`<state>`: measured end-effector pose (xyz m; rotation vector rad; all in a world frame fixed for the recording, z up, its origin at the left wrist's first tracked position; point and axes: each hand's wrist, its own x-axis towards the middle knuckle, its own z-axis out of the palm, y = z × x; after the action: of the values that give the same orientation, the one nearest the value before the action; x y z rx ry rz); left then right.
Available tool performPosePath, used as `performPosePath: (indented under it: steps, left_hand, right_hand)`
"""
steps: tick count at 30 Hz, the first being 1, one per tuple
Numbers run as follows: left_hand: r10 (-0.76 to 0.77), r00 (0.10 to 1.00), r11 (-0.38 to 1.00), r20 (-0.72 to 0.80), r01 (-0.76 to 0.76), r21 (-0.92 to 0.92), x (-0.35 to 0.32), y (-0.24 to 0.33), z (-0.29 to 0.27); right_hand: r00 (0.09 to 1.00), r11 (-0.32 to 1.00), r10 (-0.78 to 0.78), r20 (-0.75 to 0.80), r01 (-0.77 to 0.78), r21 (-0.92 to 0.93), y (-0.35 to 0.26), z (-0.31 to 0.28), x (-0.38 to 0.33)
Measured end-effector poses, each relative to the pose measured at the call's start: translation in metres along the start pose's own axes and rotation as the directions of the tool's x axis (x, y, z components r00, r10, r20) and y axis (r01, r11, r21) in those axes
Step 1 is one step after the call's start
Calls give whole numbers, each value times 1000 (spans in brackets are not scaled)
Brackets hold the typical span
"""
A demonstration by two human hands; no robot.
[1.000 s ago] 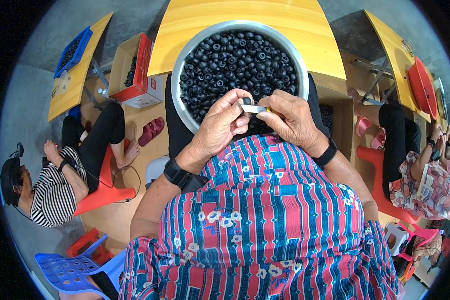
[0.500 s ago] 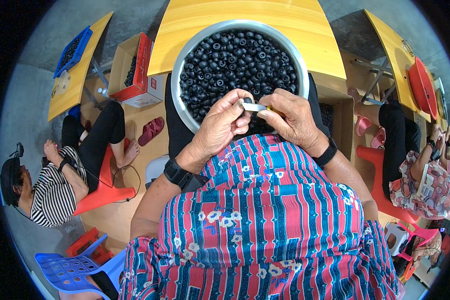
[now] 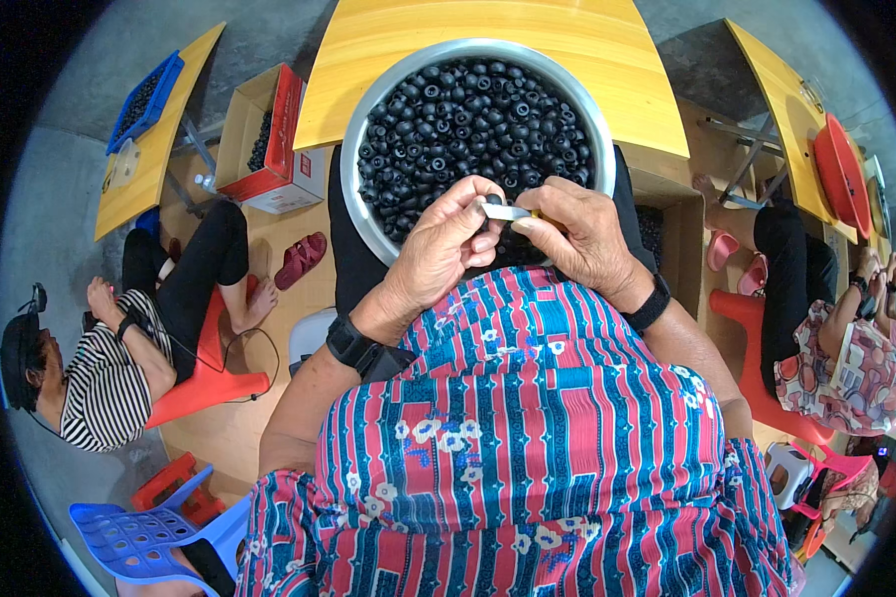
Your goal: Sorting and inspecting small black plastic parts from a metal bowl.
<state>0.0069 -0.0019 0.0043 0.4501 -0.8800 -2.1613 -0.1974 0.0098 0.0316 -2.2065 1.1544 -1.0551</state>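
Over the near part of a wide metal basin (image 3: 601,149), both of my hands are close together. The basin is full of small black round pieces (image 3: 473,124) with holes through them; what they are made of I cannot tell. My left hand (image 3: 438,249) is closed, pinching one black round piece (image 3: 494,200) between thumb and fingers. A small knife (image 3: 506,212) is gripped in my right hand (image 3: 589,239), its short pale blade pointing left and lying against that piece. Only a little of the knife's yellow handle shows past my fingers.
A yellow table (image 3: 488,20) stands beyond the basin. Cardboard boxes (image 3: 264,134) flank it, the left one holding black pieces. One person (image 3: 110,373) sits at the left, another (image 3: 841,373) at the right. A blue chair (image 3: 149,527) and red slippers (image 3: 301,261) are on the floor.
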Motion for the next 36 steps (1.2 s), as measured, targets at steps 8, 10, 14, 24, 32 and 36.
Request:
performPosePath:
  steps: [8,10,14,24,32,36]
  left_hand:
    - [-17,1000,999,21,18,-43,-2,-3,0]
    - [-4,1000,1000,-2,4,-29,-2,-1,2]
    - [16,999,1000,-29,-16,-6,-1,-1,1]
    - [30,997,999,-74,-32,-29,-1,-3,1]
    - [7,997,999,-74,-5,34,-1,-1,1]
    - [-11,996,1000,-86,9,-25,-1,-1,2]
  right_hand:
    - [980,981,182,-75,-176,86,8,2,3]
    - [974,967,216,-66,-203,156,7,2,4]
    - [963,925,267,-30,-248,289,10,5,3]
    - [998,989,66,4,-66,132,2,3,1]
    - [991,989,-134,-13,133,-71,-2,7,3]
    - [992,989,-130,-3,129,-77,-5,8,2]
